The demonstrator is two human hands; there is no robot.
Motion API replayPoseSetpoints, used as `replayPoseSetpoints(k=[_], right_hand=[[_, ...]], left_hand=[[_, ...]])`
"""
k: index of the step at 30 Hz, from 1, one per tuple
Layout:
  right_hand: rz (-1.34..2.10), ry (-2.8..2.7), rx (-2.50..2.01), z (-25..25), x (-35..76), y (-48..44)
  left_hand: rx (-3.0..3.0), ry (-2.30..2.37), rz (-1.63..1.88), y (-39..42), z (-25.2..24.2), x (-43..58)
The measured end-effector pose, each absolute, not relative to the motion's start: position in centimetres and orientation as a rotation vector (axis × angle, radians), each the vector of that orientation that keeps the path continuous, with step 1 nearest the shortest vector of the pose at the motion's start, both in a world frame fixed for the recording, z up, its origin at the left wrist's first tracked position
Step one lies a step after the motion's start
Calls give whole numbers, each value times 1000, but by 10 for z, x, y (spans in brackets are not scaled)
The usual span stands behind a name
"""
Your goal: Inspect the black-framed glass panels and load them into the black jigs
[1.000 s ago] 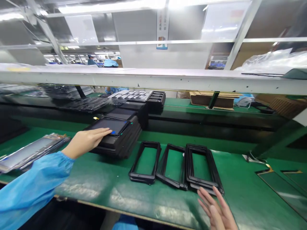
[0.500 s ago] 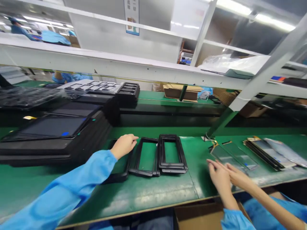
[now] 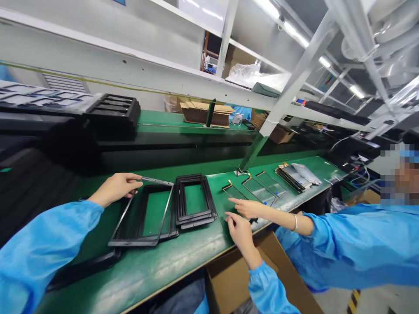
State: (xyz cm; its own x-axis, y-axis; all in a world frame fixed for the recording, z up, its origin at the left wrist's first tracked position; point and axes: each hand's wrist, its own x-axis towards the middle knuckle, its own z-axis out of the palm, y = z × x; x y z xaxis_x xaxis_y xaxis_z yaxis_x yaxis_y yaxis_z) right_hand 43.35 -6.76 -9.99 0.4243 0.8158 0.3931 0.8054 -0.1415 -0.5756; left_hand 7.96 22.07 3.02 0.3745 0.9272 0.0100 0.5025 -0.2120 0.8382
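Observation:
A thin black rectangular frame point(image 3: 134, 241) is tilted up off the green bench, its upper left corner pinched by the fingers of my left hand point(image 3: 114, 189). Behind it lies a group of similar frames point(image 3: 173, 218), partly hidden. Just to the right is a stack of black frames point(image 3: 196, 218). My right hand point(image 3: 240, 233) is over the bench's front part, thumb and fingertips curled close together; what they hold, if anything, cannot be made out. A co-worker's hand point(image 3: 250, 208) with a stretched index finger is right above it, close to a glass panel point(image 3: 234, 192).
More glass panels point(image 3: 258, 192) with orange tabs lie to the right, before a pile of panels point(image 3: 296, 174). A slanted post point(image 3: 258, 146) rises from the bench. Black trays point(image 3: 113, 113) stand at left. A cardboard box point(image 3: 229, 279) is below the edge. A co-worker sits at right.
My left hand has taken hold of a frame's corner and raised it. The view has swung right, bringing the co-worker into sight. My right hand and the co-worker's hand stay close together.

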Motion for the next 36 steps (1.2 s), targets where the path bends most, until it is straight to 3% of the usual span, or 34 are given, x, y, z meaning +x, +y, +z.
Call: replayPoseSetpoints(k=[9, 17, 24, 31, 36], right_hand=[[-85, -1319, -2130, -105, 443, -29], [9, -1330, -2157, -112, 445, -139], [-140, -964, -1993, -52, 419, -186], [773, -628, -1470, -25, 316, -145], [947, -557, -1364, -31, 274, -124]], left_hand=[[1468, 1029, 874, 167, 45, 47], [1184, 1081, 939, 88, 14, 30], [1093, 905, 842, 51, 4, 58], [1136, 800, 887, 24, 5, 61], [1181, 808, 967, 14, 11, 55]])
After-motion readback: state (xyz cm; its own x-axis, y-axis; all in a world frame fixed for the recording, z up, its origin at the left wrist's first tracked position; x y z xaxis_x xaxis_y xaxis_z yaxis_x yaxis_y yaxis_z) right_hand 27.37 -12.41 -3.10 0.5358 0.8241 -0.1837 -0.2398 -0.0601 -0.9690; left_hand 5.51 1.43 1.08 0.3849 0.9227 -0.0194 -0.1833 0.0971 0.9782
